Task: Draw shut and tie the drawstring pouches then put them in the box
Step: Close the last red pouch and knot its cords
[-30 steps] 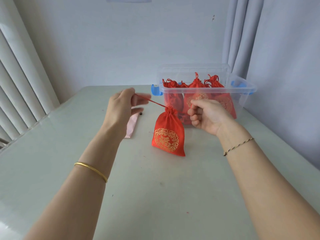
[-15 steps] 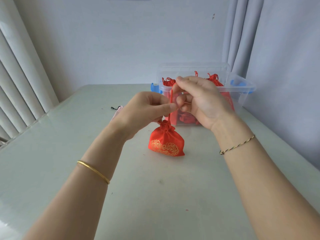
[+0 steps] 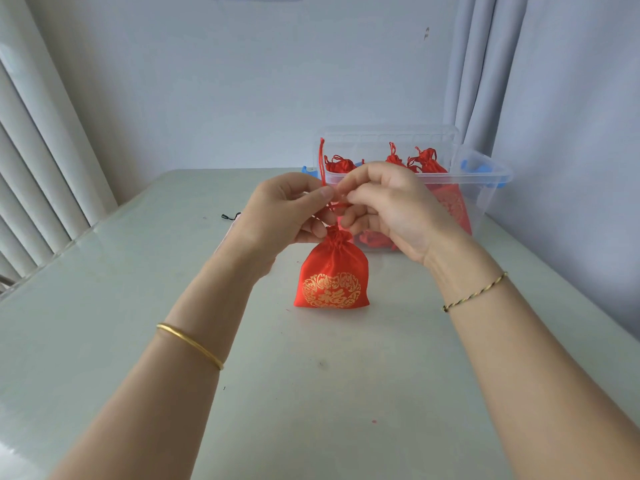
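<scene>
Head camera: I watch the left hand (image 3: 287, 213) and right hand (image 3: 391, 209), fingertips together, each pinching the red drawstring (image 3: 322, 161) just above the gathered neck of a red pouch (image 3: 330, 275). The pouch stands on the tabletop (image 3: 311, 393), in front of the clear box (image 3: 485, 188) holding other pouches (image 3: 429, 164). My worry is that a slipped pinch mid-knot would loosen the loop and reopen the neck. A hard tug could also topple the pouch.

Pouch (image 3: 330, 271) under your left hand (image 3: 287, 213): shiny satin cloth, metallic print, smooth cord drawstring (image 3: 322, 162). Box (image 3: 485, 199) past right hand (image 3: 391, 206): clear plastic.
</scene>
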The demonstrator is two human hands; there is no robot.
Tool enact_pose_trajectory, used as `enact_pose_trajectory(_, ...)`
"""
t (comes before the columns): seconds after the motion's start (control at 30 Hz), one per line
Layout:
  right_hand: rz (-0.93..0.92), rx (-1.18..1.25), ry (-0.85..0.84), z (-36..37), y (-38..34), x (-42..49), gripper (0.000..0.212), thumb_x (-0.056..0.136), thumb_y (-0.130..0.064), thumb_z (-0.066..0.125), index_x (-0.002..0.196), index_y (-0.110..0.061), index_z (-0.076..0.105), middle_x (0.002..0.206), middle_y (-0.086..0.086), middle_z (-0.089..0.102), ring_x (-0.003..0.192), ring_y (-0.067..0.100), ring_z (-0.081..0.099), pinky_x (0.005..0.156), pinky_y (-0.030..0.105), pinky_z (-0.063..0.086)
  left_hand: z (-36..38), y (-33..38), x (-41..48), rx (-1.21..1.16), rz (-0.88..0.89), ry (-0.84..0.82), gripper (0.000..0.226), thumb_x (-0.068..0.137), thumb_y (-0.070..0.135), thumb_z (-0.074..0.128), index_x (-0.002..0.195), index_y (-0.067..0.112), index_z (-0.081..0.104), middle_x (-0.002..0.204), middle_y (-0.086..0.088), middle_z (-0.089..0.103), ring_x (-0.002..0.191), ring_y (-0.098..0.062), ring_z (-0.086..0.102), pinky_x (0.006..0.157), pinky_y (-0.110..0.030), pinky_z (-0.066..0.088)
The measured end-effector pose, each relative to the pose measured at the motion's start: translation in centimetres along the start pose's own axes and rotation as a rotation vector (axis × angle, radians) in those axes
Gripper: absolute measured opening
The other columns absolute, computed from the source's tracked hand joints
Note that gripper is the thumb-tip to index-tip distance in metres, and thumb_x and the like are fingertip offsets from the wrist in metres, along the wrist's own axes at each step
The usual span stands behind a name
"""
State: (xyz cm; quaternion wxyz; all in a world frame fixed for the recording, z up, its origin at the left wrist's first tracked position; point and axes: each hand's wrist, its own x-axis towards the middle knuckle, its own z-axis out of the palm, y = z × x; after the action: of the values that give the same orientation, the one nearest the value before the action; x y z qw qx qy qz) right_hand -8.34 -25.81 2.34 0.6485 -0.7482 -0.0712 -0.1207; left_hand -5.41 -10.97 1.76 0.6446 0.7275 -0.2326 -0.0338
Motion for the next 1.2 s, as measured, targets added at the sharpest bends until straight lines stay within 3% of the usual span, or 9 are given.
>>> enact_pose_trajectory(0.23,-0.214,-0.345,-0.01,0.8,0.4,-0.2,0.024,0.073,-0.003,0.074,0.074,-0.02,0.056,0.071,-0.006,0.057,0.054,-0.001,0.049,0.051,0.012,0.039,0.1,0.0,0.1,-0.023,-0.036,0.174,0.015,0.088,0.009,0.061,0.074,0.008,0.062,0.045,0.001,0.06,0.041,-0.01,0.059,0.047,-0.022,0.052)
enact_pose_trajectory(0.4,-0.3,-0.51,0.032,0.9,0.4,-0.3,0.011,0.073,-0.01,0.075,0.081,-0.011,0.067,0.043,-0.018,0.05,0.043,-0.001,0.048,0.046,0.008,0.033,0.2,0.1,0.1,-0.017,-0.037,0.205,0.017,0.087,0.006,0.06,0.07,0.005,0.06,0.042,0.002,0.058,0.041,-0.01,0.06,0.045,-0.02,0.051)
enact_pose_trajectory(0.53,-0.417,-0.647,0.036,1.2,0.4,-0.3,0.004,0.077,-0.009,0.071,0.08,-0.007,0.07,0.066,-0.015,0.044,0.058,-0.005,0.049,0.057,0.008,0.036,0.2,0.0,0.1,-0.038,-0.045,0.234,0.015,0.087,0.003,0.06,0.072,0.004,0.058,0.044,0.002,0.059,0.042,-0.011,0.062,0.045,-0.021,0.051)
enact_pose_trajectory(0.63,-0.42,-0.717,0.047,1.2,0.7,-0.1,0.004,0.08,-0.01,0.066,0.077,-0.009,0.069,0.072,-0.014,0.046,0.06,-0.001,0.048,0.061,0.009,0.038,0.0,0.2,0.2,-0.086,-0.037,0.264,0.006,0.087,0.001,0.057,0.081,0.004,0.057,0.061,-0.006,0.064,0.05,-0.015,0.066,0.052,-0.025,0.055)
enact_pose_trajectory(0.73,-0.315,-0.63,0.062,0.8,1.0,0.1,0.01,0.082,-0.009,0.063,0.073,-0.01,0.067,0.062,-0.014,0.052,0.05,-0.002,0.05,0.052,0.009,0.036,-0.2,0.2,0.2,-0.103,-0.044,0.307,0.012,0.086,0.001,0.055,0.098,0.004,0.054,0.087,-0.012,0.061,0.07,-0.017,0.069,0.054,-0.026,0.056)
enact_pose_trajectory(0.8,-0.205,-0.463,0.078,0.5,1.4,0.3,0.012,0.082,-0.007,0.062,0.071,-0.006,0.067,0.054,-0.011,0.052,0.043,-0.002,0.046,0.048,0.01,0.033,-0.6,0.2,0.2,-0.027,-0.017,0.366,0.017,0.086,0.002,0.056,0.101,0.008,0.053,0.092,-0.009,0.058,0.087,-0.016,0.066,0.054,-0.026,0.056)
enact_pose_trajectory(0.93,0.057,-0.033,0.103,-0.1,2.2,0.8,0.021,0.083,-0.002,0.059,0.063,-0.004,0.059,0.047,-0.005,0.046,0.039,0.004,0.033,0.042,0.018,0.025,-0.7,0.6,0.0,0.2,0.144,0.333,0.014,0.081,0.005,0.061,0.081,0.02,0.06,0.092,0.003,0.059,0.075,-0.001,0.057,0.062,-0.018,0.052)
enact_pose_trajectory(1.03,0.134,0.113,0.075,-0.2,2.2,0.9,0.021,0.085,-0.001,0.057,0.064,-0.003,0.056,0.042,-0.005,0.042,0.042,0.008,0.03,0.039,0.018,0.023,0.3,0.7,-0.5,0.462,0.241,0.238,0.011,0.077,0.02,0.07,0.078,0.03,0.066,0.096,0.009,0.05,0.082,-0.001,0.052,0.069,-0.002,0.037)
enact_pose_trajectory(1.2,0.181,0.209,0.036,-0.2,2.1,0.9,0.024,0.086,-0.003,0.058,0.063,-0.006,0.056,0.052,0.001,0.041,0.042,0.007,0.032,0.038,0.018,0.025,1.0,-0.3,-0.2,0.608,0.257,0.276,0.01,0.076,0.027,0.073,0.084,0.029,0.067,0.09,0.01,0.042,0.093,-0.014,0.051,0.081,-0.026,0.043)
